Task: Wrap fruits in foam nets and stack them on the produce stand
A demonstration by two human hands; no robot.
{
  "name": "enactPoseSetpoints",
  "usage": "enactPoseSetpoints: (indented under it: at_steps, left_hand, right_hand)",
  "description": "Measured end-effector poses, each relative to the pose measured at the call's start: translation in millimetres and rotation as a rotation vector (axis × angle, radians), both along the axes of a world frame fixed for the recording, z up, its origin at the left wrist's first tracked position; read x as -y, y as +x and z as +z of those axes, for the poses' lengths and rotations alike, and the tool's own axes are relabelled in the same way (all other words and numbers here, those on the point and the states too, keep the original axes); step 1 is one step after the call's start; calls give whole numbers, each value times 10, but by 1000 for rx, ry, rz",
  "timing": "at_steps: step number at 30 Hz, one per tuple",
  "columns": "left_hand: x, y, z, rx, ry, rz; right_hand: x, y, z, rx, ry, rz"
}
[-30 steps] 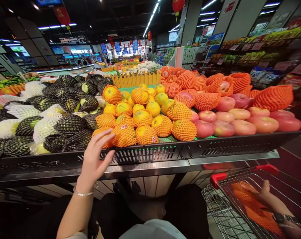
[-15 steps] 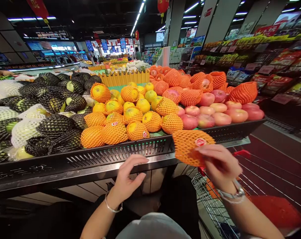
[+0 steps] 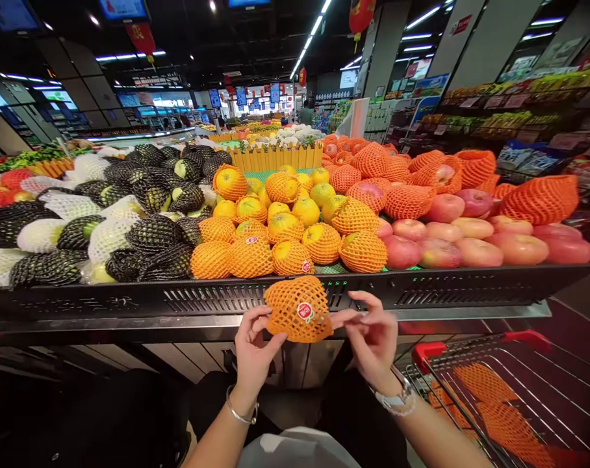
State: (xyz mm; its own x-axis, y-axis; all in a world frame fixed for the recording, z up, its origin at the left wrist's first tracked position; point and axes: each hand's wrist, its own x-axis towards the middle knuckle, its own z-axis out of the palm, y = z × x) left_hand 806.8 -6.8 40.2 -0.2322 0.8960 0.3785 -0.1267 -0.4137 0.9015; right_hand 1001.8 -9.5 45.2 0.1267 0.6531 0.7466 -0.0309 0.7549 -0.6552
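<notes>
An orange foam fruit net (image 3: 299, 305) with a round red sticker is stretched between my hands, in front of the black display rim. It looks flattened, and no fruit shows through its mesh. My left hand (image 3: 253, 344) pinches its left end between thumb and fingers. At the right end, fingertips of my right hand (image 3: 375, 338) hold the net's edge while one finger is lifted away. Just beyond lie oranges (image 3: 306, 212), several of them in similar nets. Bare apples (image 3: 480, 252) sit to their right.
The black slotted rim (image 3: 451, 289) runs above a metal ledge (image 3: 178, 323). Fruit in black nets (image 3: 153, 237) is heaped at left, red-netted apples (image 3: 373, 159) behind at right. A shopping cart (image 3: 429, 351) stands at lower right, with orange foam nets (image 3: 509, 429) in it.
My right hand has brought the foam net leftward to the middle. My left hand, empty before, now grips its left end. The view has shifted, so the fruit appears farther right.
</notes>
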Motion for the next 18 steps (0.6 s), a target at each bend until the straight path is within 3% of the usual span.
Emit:
enactPoseSetpoints:
  at_steps: [3,7,10,15,18]
  left_hand:
    - [29,11,-111,-49,87,25]
    - [58,6,-201,-138,-15,-203]
    - [46,-14,-250,-194,-98,-345]
    - [-26,-23,-369,-102,-161,-178]
    - [-18,-64,-365,-279,-138,-195]
  right_hand:
    - [-112,-53,-60,-56,-159,39]
    - [-173,-67,-129,251,-264,175]
    - [-162,-47,-213,430,-199,184]
    - [-117,-20,-276,722,-150,233]
    - [-94,-28,-235,846,-141,342]
